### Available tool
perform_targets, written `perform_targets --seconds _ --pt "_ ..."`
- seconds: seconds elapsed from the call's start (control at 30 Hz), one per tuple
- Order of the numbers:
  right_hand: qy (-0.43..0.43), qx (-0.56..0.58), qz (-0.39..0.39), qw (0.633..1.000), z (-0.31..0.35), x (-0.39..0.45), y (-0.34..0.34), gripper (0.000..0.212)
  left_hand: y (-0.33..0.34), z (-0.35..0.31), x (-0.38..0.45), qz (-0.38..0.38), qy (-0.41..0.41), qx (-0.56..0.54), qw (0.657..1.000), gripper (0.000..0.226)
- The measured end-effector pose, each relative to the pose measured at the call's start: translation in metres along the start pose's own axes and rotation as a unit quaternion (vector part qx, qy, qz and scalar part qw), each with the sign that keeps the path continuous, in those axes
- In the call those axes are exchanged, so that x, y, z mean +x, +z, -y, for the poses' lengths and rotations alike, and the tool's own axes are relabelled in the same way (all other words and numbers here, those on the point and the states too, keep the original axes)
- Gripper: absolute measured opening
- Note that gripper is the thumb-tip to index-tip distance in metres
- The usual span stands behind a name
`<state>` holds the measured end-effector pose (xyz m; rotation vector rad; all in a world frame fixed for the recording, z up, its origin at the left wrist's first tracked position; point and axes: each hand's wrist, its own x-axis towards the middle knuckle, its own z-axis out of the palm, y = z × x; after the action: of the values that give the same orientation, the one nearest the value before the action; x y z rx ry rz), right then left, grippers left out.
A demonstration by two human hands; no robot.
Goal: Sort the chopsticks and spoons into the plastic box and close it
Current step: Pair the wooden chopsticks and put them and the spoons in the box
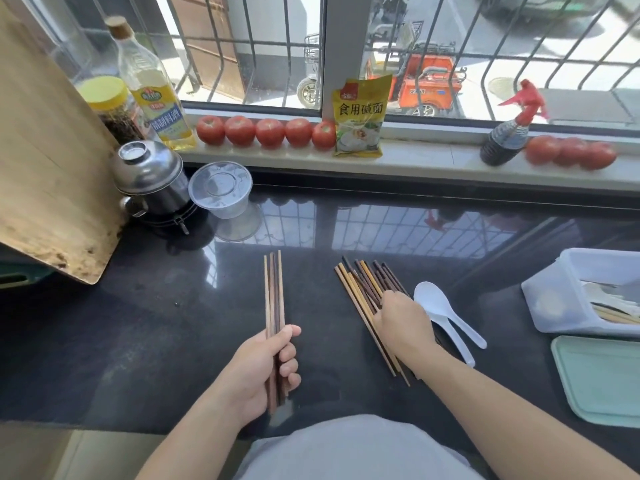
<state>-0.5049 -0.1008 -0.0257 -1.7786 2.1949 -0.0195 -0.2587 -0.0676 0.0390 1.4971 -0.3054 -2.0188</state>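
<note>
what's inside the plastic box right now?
The plastic box is open, its green lid lying beside it. Inside show pale utensil handles and some light chopsticks. The frame edge cuts off the rest.

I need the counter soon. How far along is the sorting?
Partly done. The plastic box already holds some utensils. The left hand grips a bundle of chopsticks; the right hand rests on the loose pile. Two white spoons still lie on the counter, and the green lid is off.
</note>
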Motion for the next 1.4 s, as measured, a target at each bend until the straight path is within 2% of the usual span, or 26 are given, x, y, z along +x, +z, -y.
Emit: perform_targets --seconds 0.1,0.2,0.3,0.37,0.4,0.47,0.57,0.6,0.63,0.73,0.8,0.83,0.9,0.97,1.23,1.4 --pt "-0.031 0.075 -0.067 0.994 0.011 -0.017 -0.03 0.01 -0.001 0.0 -0.001 0.012 -0.012 -0.004 1.0 0.012" --pt "-0.206 0.1 -0.181 0.957 0.021 -0.049 -0.056 0.017 0.005 -0.002 -0.007 0.035 -0.04 0.003 0.999 0.015" --pt "-0.377 0.077 -0.187 0.904 0.029 -0.071 -0.059 0.013 0.018 -0.003 -0.012 0.071 -0.067 -0.004 0.995 0.019" --pt "-0.431 0.037 -0.182 0.883 0.038 -0.073 -0.05 0.019 0.028 -0.002 -0.012 0.106 -0.073 -0.028 0.991 0.026" --pt "-0.438 0.031 -0.17 0.882 0.043 -0.07 -0.043 0.016 0.033 -0.001 -0.011 0.119 -0.071 -0.039 0.99 0.031" --pt "-0.407 0.056 -0.136 0.901 0.051 -0.067 -0.032 0.013 0.041 0.001 -0.009 0.113 -0.059 -0.065 0.99 0.036" --pt "-0.34 0.201 -0.008 0.919 0.054 -0.071 -0.032 0.042 0.044 0.003 -0.004 0.07 -0.057 -0.105 0.99 0.031" --pt "-0.308 0.244 0.041 0.919 0.05 -0.072 -0.034 0.046 0.044 0.004 -0.004 0.064 -0.056 -0.112 0.99 0.029" --pt "-0.275 0.271 0.058 0.921 0.042 -0.072 -0.031 0.046 0.042 0.005 -0.002 0.052 -0.05 -0.11 0.991 0.024" --pt "-0.124 0.218 -0.058 0.966 -0.002 -0.05 -0.006 0.03 0.03 0.007 0.002 -0.016 -0.025 -0.08 0.996 0.014" --pt "0.013 0.123 -0.049 0.991 -0.039 -0.037 0.013 0.013 0.026 0.01 0.001 -0.021 -0.018 -0.073 0.997 0.014" --pt "0.042 0.071 -0.029 0.996 -0.054 -0.036 0.02 0.01 0.025 0.014 -0.001 -0.013 -0.025 -0.068 0.997 0.013" --pt "0.046 -0.024 -0.01 0.999 -0.072 -0.041 0.035 0.009 0.024 0.026 -0.007 0.013 -0.056 -0.038 0.998 0.013" --pt "0.036 -0.04 -0.028 0.998 -0.075 -0.048 0.042 0.007 0.025 0.036 -0.01 0.035 -0.084 -0.014 0.996 0.012" --pt "0.116 0.031 0.031 0.992 -0.062 -0.036 0.038 0.009 0.026 0.029 -0.001 0.027 -0.028 -0.059 0.998 0.01" --pt "0.157 0.13 -0.013 0.979 -0.063 -0.042 0.022 0.014 0.027 0.027 0.001 0.012 0.003 -0.047 0.999 0.008"
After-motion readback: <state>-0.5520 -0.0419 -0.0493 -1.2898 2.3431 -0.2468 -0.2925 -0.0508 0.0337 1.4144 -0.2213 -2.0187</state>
